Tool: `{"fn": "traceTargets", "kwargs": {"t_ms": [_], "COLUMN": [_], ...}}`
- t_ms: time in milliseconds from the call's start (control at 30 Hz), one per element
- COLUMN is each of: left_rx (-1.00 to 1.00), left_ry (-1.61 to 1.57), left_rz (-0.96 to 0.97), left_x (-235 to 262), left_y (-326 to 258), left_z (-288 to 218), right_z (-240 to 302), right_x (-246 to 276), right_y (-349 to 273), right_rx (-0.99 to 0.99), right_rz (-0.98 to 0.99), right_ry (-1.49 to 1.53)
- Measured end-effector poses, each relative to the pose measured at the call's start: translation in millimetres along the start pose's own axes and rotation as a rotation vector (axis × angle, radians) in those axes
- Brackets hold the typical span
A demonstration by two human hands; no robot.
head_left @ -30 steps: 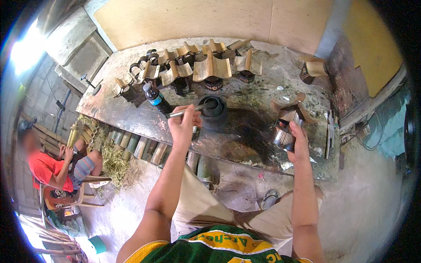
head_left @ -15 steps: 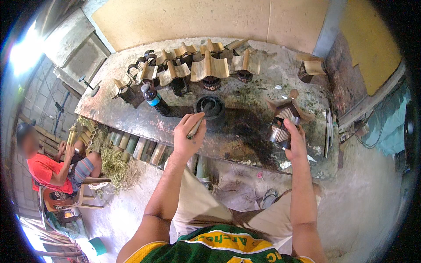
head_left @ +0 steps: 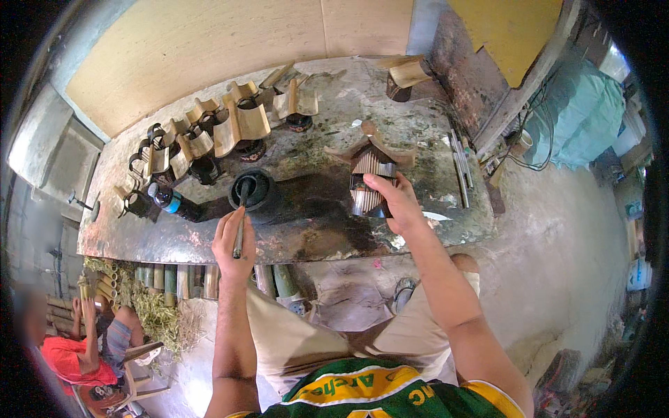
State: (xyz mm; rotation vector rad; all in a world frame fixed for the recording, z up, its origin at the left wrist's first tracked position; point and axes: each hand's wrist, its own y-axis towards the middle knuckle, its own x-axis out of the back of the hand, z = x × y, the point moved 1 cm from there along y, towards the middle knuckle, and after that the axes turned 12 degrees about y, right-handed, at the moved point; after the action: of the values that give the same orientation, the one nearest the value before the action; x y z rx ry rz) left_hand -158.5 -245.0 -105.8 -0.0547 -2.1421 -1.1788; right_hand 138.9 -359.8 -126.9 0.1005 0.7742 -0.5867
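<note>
Counts on the counter (head_left: 209, 240)

One black pot (head_left: 252, 189) at centre, one brush (head_left: 240, 226), one bottle (head_left: 171, 203) at 9 o'clock, two rods (head_left: 458, 167) at 3 o'clock; roughly ten bamboo pieces (head_left: 240, 122) toward 11 o'clock.

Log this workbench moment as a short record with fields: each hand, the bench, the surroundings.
left hand: grips a thin brush stick, its tip dipped in a round black pot
right hand: holds a small ribbed bamboo house model upright on the bench
bench: stained worn tabletop; a row of unfinished bamboo pieces along the far edge
bottle: dark bottle with blue band, lying left of the pot
surroundings: seated person in red, lower left
</note>
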Motion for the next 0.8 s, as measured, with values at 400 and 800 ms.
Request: {"fn": "traceTargets", "kwargs": {"t_ms": [400, 800], "left_rx": [-0.023, 0.246], "left_ry": [0.026, -0.140], "left_rz": [-0.023, -0.060], "left_x": [-1, 27], "left_y": [-3, 9], "left_z": [2, 5], "right_z": [1, 2], "right_x": [-1, 0], "right_y": [-1, -2], "right_rx": [-0.038, -0.038], "right_rz": [-0.097, -0.090], "right_ry": [-0.059, -0.008]}}
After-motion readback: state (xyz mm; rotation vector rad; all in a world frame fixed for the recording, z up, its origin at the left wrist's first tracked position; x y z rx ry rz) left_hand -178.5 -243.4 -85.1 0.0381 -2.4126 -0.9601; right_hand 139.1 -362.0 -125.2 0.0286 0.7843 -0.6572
